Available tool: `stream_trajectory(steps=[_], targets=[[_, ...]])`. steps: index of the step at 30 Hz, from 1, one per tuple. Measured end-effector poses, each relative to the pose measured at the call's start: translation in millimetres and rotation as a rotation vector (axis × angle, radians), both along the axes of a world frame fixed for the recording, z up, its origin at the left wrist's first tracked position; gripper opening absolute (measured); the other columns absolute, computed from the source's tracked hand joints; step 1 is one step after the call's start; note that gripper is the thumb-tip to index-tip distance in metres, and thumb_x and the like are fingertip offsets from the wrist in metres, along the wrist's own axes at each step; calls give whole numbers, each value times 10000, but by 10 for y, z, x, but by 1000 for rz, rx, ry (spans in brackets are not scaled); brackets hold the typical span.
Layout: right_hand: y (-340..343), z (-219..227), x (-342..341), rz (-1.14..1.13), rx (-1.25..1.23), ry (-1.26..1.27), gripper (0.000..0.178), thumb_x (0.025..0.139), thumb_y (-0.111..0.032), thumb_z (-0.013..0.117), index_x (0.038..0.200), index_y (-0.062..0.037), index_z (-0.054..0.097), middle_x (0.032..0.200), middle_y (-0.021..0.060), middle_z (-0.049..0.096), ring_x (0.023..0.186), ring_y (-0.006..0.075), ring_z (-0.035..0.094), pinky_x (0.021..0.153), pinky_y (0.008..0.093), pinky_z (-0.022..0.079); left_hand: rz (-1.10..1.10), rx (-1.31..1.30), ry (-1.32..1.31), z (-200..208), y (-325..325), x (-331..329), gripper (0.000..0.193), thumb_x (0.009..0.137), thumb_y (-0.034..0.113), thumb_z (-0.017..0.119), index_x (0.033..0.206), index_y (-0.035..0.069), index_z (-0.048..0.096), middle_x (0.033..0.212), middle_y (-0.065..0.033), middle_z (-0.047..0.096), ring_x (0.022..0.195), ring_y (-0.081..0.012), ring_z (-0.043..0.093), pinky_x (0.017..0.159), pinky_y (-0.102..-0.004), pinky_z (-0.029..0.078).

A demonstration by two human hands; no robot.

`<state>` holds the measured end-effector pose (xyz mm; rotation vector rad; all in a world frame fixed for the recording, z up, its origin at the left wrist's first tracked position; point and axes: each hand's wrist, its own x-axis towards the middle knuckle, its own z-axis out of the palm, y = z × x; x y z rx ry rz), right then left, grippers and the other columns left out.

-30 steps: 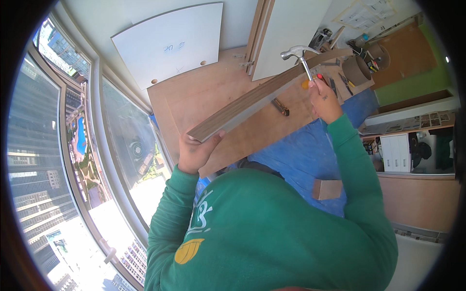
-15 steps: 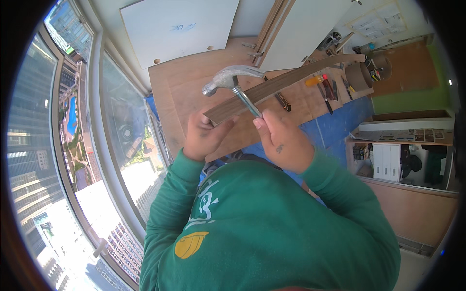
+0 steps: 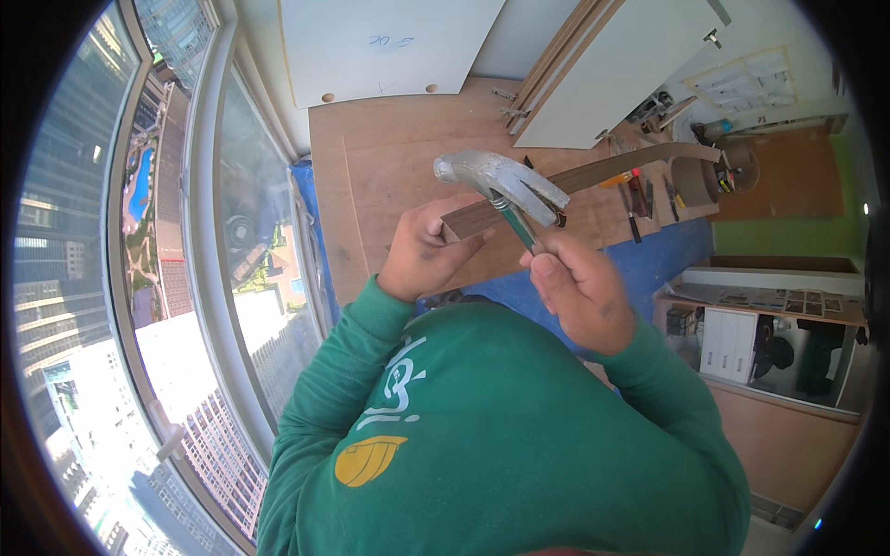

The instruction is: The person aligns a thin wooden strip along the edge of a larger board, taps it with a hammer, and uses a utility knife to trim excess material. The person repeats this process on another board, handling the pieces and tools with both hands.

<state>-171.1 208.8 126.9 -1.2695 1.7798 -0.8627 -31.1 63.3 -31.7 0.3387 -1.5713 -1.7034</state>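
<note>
My left hand grips the near end of a long brown wood-grain strip, thumb along its lower edge. The strip runs up and to the right above the board surface, toward a round brown container. My right hand is closed round the handle of a claw hammer, just below its metal head. The hammer head hangs over the strip near the left hand, in front of part of it. From this view I cannot tell whether the head touches the strip.
A wooden board surface lies below my hands, with hand tools at its right. White panels stand at the back. Blue sheeting covers the floor. Tall windows line the left; a shelf unit stands right.
The view has shifted, so the scene sits further right. The hammer has turned, its claw now pointing down to the right, and its head looks larger. Both hands keep their holds.
</note>
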Motion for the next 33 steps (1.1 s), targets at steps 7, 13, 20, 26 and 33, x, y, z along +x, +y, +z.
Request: stream_trajectory(steps=[7,13,20,26,33], targets=[[-141,-99,226,-8,59,80,344,1152,-299,535,1101,16,663,784,48,599,697,126,543,651,301,460,-59,-34,-121,-149,8,58,420,913,-42,767,1327,-35,701,1221,-107,776,1033,-108,695,915,-299,573],[-118,-262,289,13,-98,184,326,1142,-286,545,1143,14,671,736,171,620,640,311,592,619,398,473,-60,-15,-56,40,109,73,426,872,-41,761,1295,-3,725,1211,-123,770,1022,-182,717,893,-339,575],[18,-234,9,-89,41,262,365,1150,-309,531,1006,11,628,711,166,591,612,303,565,613,400,465,-6,-148,-118,45,89,85,413,881,-45,803,1285,-31,718,1318,-195,752,1165,-272,746,1012,-347,567],[126,-217,-576,-317,167,171,421,1161,-359,506,959,-11,628,678,16,522,620,103,502,570,324,416,-33,-97,-35,62,37,32,343,905,-50,786,1240,-73,714,1302,-231,747,1264,-300,711,1045,-382,557],[93,-170,-1311,-557,233,112,439,1155,-416,493,943,-48,600,679,-25,484,537,69,450,486,259,380,-34,-65,-57,43,-14,10,268,925,-26,792,1175,-90,719,1275,-260,748,1256,-328,712,1025,-398,564]])
